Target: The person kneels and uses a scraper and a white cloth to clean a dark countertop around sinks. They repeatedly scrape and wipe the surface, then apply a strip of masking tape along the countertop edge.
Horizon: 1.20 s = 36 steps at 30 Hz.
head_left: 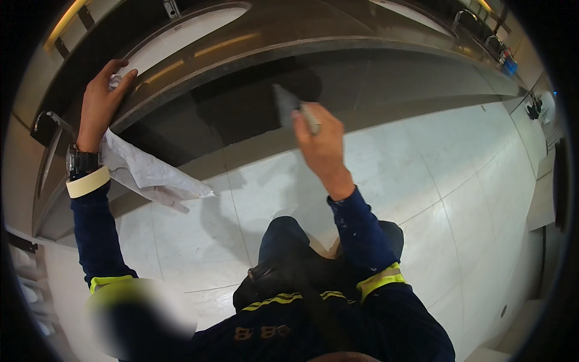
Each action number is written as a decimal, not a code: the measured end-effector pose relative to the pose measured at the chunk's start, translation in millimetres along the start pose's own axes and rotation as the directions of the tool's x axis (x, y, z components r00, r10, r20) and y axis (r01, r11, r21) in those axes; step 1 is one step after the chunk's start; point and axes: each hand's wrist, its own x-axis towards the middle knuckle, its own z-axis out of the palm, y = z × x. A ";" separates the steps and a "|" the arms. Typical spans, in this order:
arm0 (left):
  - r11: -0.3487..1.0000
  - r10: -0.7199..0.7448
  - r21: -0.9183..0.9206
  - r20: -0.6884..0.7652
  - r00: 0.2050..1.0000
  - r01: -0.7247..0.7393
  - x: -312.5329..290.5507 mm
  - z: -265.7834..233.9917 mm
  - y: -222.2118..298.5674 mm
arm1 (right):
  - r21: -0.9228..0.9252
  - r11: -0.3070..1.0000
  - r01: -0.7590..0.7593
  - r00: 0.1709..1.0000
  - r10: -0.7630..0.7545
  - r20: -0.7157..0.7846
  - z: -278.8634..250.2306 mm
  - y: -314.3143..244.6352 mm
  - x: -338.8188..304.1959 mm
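Observation:
My right hand (322, 142) grips a putty knife (286, 107) by its pale handle. Its broad grey blade points up and left, in front of the dark front panel (241, 108) below the counter edge. Whether the blade touches the panel is hard to tell. At the left, my left hand (102, 102) rests on the dark countertop (271, 30) with fingers curled round a white cloth (145, 166). A bit of white shows between thumb and fingers, and the rest hangs down past the counter edge. A watch (81, 161) and a roll of cream tape (88, 183) circle my left wrist.
White sink basins (187, 36) are set in the counter, with a chrome faucet (54, 123) at the left. Pale floor tiles (422, 181) lie below, under my knees. A small blue item (510, 65) stands at the counter's far right end.

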 end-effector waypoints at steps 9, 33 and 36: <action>1.000 -0.016 0.005 -0.064 0.998 0.017 2.1 0.1 7.7 | 0.098 0.941 -0.325 0.945 0.320 0.062 -22.2 31.6 -13.1; -0.079 0.305 -0.952 0.258 0.917 0.294 -72.5 13.3 172.3 | 0.510 0.660 -0.552 0.609 -0.099 0.787 -45.6 -100.8 27.2; -0.238 0.264 -0.936 0.196 0.944 0.261 -89.1 39.2 165.9 | 0.427 0.785 -0.450 0.558 -0.126 0.820 -41.7 -100.2 18.9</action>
